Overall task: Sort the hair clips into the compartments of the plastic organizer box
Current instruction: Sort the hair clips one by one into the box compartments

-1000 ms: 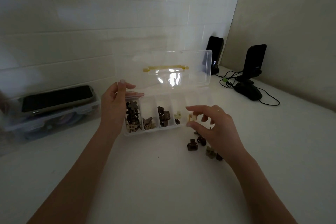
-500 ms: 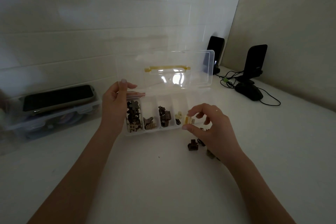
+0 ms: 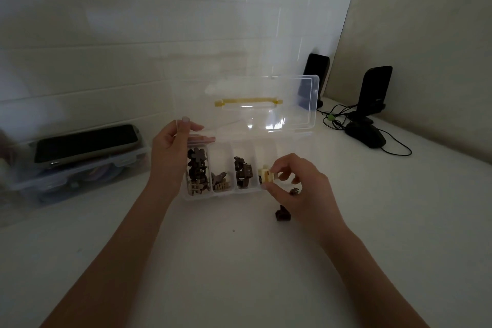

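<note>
A clear plastic organizer box (image 3: pixel 226 193) stands on the white table with its lid (image 3: pixel 266 104) raised toward the wall. My left hand (image 3: pixel 170 157) grips the box's left end, thumb over the rim. Dark clips (image 3: pixel 196 168) fill the leftmost compartment, and brown and tan ones lie in the two beside it. My right hand (image 3: pixel 300 186) pinches a cream hair clip (image 3: pixel 267 175) over the fourth compartment. A dark brown clip (image 3: pixel 282 214) lies loose on the table below that hand, and another small one (image 3: pixel 294 191) shows under the fingers.
A phone (image 3: pixel 85 145) lies on a closed plastic case (image 3: pixel 80 176) at the left. Two black stands (image 3: pixel 372 90) and a black mouse (image 3: pixel 366 136) with cables sit at the back right. The wall runs close behind the box.
My right hand has carried the cream clip leftward from the table beside the box to above the fourth compartment. The left hand has kept its hold on the box.
</note>
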`<state>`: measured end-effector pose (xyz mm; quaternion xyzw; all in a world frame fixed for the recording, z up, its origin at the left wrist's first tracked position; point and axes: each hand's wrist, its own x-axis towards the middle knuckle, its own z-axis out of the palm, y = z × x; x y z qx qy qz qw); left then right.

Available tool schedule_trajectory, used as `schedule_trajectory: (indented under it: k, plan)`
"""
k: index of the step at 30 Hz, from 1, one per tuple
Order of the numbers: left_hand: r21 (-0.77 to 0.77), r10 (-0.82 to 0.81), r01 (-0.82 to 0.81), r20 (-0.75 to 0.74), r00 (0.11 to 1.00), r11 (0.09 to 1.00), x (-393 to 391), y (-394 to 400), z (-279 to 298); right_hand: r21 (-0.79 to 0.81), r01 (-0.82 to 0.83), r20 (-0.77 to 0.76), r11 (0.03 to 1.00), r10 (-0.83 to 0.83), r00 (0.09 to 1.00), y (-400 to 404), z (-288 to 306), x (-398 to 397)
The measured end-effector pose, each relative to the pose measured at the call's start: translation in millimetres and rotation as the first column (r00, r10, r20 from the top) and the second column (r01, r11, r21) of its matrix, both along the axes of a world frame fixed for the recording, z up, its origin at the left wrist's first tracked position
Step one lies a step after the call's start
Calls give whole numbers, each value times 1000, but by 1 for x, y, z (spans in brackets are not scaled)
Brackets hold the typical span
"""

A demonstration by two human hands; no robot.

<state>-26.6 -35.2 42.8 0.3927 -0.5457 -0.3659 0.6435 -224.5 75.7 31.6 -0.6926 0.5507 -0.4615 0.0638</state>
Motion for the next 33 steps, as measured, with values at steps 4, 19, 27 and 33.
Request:
schedule_trajectory:
  k: [4,19,27,33]
  plan:
    - [16,-13,13,-6,1000,1000,0,-1,0,-72,25,-28,997,-27,999,-5,-5,8]
    - [30,-13,13,-1,1000,999,-1,1,0,-143,-42,-195,989,14,981,-23,-16,15]
    - [26,-2,1,24,1000,1000,1,-4,-4,-136,41,-346,990,-86,934,-18,-15,11]
    - [18,33,-34,29,999,999,0,-2,-2,-134,137,-494,981,-186,849,-19,-17,13]
